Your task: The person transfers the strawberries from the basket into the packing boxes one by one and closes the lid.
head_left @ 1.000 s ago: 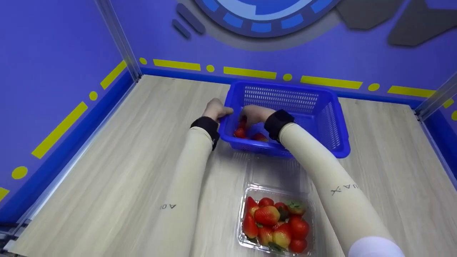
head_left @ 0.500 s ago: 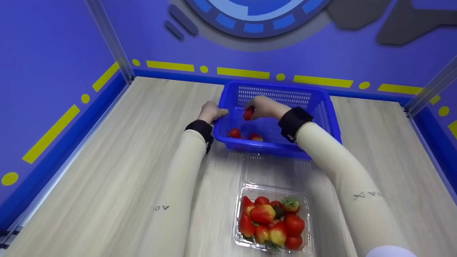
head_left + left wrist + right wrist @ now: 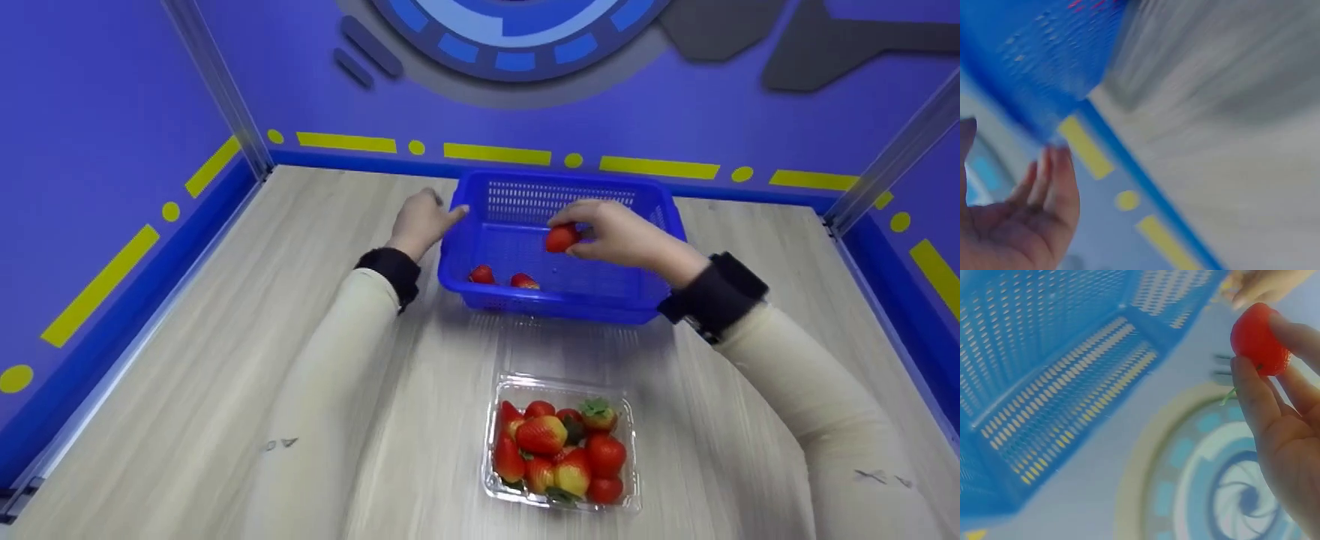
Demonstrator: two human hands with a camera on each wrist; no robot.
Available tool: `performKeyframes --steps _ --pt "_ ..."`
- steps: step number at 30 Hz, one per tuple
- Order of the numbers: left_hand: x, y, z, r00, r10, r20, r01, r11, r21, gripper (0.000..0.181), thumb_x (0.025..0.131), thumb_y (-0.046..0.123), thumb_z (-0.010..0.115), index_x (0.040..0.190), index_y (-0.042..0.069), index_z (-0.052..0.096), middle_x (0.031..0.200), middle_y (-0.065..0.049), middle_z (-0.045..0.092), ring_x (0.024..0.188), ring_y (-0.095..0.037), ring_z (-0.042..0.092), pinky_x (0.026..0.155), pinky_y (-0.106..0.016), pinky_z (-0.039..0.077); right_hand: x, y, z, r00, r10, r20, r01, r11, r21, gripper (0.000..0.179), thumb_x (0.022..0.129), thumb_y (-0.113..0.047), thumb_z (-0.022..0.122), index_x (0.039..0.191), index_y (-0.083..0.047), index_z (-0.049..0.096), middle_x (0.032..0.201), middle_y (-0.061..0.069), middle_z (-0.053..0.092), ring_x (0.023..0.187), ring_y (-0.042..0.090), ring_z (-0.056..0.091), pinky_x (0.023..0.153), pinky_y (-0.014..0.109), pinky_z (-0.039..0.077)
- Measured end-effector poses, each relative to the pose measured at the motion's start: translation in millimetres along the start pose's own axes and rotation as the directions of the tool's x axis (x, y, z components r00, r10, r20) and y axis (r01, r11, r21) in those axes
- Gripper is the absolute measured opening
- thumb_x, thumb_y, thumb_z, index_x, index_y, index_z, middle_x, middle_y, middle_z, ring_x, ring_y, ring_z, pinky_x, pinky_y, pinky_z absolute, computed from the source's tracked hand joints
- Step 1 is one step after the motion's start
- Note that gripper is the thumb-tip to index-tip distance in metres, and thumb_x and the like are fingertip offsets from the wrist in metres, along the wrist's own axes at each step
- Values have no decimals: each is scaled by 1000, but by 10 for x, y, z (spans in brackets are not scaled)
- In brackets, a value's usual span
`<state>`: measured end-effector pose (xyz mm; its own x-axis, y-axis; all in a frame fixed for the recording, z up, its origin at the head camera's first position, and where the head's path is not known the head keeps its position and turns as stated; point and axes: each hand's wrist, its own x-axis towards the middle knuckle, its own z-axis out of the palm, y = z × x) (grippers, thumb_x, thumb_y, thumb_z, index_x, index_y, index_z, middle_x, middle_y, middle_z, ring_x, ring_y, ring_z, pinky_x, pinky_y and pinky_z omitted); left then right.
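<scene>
In the head view my right hand (image 3: 619,234) pinches a red strawberry (image 3: 560,238) over the blue plastic basket (image 3: 585,306). The right wrist view shows this strawberry (image 3: 1258,337) between thumb and fingers, a thin green stem hanging from it. Two more strawberries lie in the basket's front left corner, one strawberry (image 3: 481,274) left of the other strawberry (image 3: 524,281). Beside the basket's left rim is my left hand (image 3: 420,223), thumb toward the rim. In the left wrist view its fingers (image 3: 1061,191) are loosely bent and hold nothing.
Nearer me stands a clear plastic punnet (image 3: 636,480) filled with several strawberries (image 3: 541,435). Its transparent lid (image 3: 559,349) lies folded back toward the basket. Blue panels (image 3: 525,112) with yellow marks border the wooden table (image 3: 300,262) at the back and sides.
My right hand has lifted a strawberry from the basket's left corner and carried it rightward. My left hand, earlier at the left rim, has shifted slightly away from it. The view has drifted.
</scene>
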<state>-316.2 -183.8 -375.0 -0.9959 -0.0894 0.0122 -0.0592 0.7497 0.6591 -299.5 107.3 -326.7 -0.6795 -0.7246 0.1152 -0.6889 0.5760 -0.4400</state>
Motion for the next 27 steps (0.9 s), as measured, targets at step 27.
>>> performKeyframes --steps 27 --pt "-1823 -401 588 854 174 490 -48 965 -258 25 98 23 68 90 -1 68 72 -14 71 58 -12 66 54 -22 52 -1375 -519 915 948 -284 142 280 959 46 30 85 5 76 112 -5 69 118 11 71 113 29 68 96 42 61"
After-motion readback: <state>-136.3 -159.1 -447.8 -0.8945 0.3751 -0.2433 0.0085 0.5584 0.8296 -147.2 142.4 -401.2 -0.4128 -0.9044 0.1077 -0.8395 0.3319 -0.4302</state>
